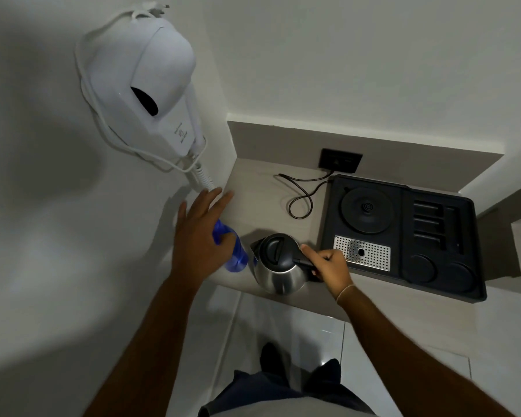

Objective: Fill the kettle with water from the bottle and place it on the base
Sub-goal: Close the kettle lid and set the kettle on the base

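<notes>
A steel kettle (280,275) with a black lid, shut, stands near the front edge of the counter. My right hand (331,266) is closed around its black handle, thumb lying toward the lid. To its left lies or leans a blue translucent bottle (236,255), partly hidden by my left hand (199,236), which is over the bottle with fingers spread and straight. The round black kettle base (367,209) sits bare in a black tray (469,284) to the right of the kettle.
The base's cord (301,200) loops on the counter toward a dark wall socket (340,160). A perforated metal drip plate (362,252) lies in the tray beside my right hand. A white wall hair dryer (151,91) hangs at the left, its cord above my left hand.
</notes>
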The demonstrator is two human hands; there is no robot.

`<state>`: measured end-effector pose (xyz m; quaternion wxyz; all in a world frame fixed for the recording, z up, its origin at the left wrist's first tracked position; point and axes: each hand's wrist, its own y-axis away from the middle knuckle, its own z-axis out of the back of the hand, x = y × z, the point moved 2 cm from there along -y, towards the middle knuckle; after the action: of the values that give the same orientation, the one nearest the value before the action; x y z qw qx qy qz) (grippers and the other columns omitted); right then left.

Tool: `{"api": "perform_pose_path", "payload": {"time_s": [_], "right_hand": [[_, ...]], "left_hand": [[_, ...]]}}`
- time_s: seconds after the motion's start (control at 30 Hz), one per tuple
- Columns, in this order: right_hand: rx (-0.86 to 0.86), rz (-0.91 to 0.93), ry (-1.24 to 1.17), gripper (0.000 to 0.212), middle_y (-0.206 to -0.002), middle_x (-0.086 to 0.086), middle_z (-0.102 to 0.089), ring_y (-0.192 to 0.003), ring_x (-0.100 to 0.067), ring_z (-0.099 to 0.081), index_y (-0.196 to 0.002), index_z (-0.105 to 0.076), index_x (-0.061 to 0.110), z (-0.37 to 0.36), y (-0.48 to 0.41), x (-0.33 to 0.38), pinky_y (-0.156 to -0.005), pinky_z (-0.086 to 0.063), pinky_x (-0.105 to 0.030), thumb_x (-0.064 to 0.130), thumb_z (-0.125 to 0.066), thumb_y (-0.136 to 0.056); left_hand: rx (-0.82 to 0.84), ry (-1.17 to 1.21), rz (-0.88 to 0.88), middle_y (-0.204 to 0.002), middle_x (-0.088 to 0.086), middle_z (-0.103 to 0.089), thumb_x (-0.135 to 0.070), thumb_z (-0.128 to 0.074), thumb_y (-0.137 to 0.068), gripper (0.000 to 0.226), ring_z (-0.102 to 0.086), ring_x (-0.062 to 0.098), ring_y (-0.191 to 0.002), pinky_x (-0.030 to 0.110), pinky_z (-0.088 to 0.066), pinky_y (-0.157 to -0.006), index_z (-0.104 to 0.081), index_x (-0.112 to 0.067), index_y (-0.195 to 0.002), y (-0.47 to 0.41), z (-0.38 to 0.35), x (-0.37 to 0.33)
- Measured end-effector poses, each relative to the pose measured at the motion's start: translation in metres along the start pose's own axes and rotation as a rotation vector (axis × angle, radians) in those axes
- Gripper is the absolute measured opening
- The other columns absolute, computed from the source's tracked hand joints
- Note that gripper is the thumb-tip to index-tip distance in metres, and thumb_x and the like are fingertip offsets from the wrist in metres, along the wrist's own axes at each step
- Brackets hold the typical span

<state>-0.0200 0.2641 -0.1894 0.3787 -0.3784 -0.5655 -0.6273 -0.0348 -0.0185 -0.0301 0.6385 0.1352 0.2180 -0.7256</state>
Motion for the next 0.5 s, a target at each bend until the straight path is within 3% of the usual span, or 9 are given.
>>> {"api": "perform_pose_path", "payload": {"time_s": [0.1,0.2,0.33,0.4,0.5], "right_hand": [[-0.121,-0.022,-0.085,0.063,-0.041,0.001,-0.047,-0.044,-0.018,-0.044,-0.037,-0.057,0.019,-0.004,0.006,-0.008,-0.061,-0.042,-0.03,0.029,-0.081,-0.094],[-0.203,-0.064,-0.208,0.062,-0.041,0.001,-0.046,-0.039,-0.015,-0.044,-0.037,-0.057,0.019,0.0,0.011,-0.001,-0.052,-0.041,-0.026,0.024,-0.08,-0.095],[-0.307,-0.079,-0.405,0.038,-0.05,-0.001,-0.059,-0.042,-0.013,-0.057,-0.059,-0.067,0.014,0.019,0.024,0.023,-0.042,-0.045,-0.019,0.019,-0.077,-0.096],[-0.35,-0.057,-0.476,0.031,-0.058,-0.002,-0.07,-0.049,-0.012,-0.068,-0.066,-0.074,0.013,0.032,0.03,0.04,-0.044,-0.052,-0.021,0.019,-0.076,-0.096],[-0.43,0.058,-0.49,0.034,-0.055,0.0,-0.067,-0.049,-0.012,-0.067,-0.054,-0.076,0.019,0.06,0.038,0.076,-0.046,-0.054,-0.023,0.032,-0.079,-0.085]], "left_hand": [[-0.075,0.014,-0.081,-0.172,-0.005,-0.043,-0.028,-0.06,-0.084,0.08,-0.029,0.019,-0.165,0.054,-0.014,-0.137,-0.046,-0.03,-0.163,-0.011,-0.01,-0.022],[-0.143,0.036,-0.15,-0.172,-0.002,-0.043,-0.024,-0.055,-0.086,0.079,-0.027,0.022,-0.166,0.051,-0.015,-0.137,-0.043,-0.024,-0.164,-0.028,-0.016,-0.044],[-0.198,0.141,-0.22,-0.175,-0.003,-0.037,-0.022,-0.055,-0.086,0.085,-0.021,0.02,-0.168,0.046,-0.006,-0.138,-0.035,-0.026,-0.169,-0.051,-0.011,-0.077],[-0.249,0.206,-0.263,-0.174,-0.001,-0.039,-0.019,-0.057,-0.085,0.086,-0.024,0.021,-0.167,0.05,-0.009,-0.138,-0.037,-0.023,-0.168,-0.058,-0.009,-0.089],[-0.304,0.265,-0.303,-0.174,0.0,-0.041,-0.02,-0.053,-0.085,0.084,-0.027,0.022,-0.166,0.057,-0.015,-0.136,-0.038,-0.019,-0.168,-0.067,-0.01,-0.101]]}}
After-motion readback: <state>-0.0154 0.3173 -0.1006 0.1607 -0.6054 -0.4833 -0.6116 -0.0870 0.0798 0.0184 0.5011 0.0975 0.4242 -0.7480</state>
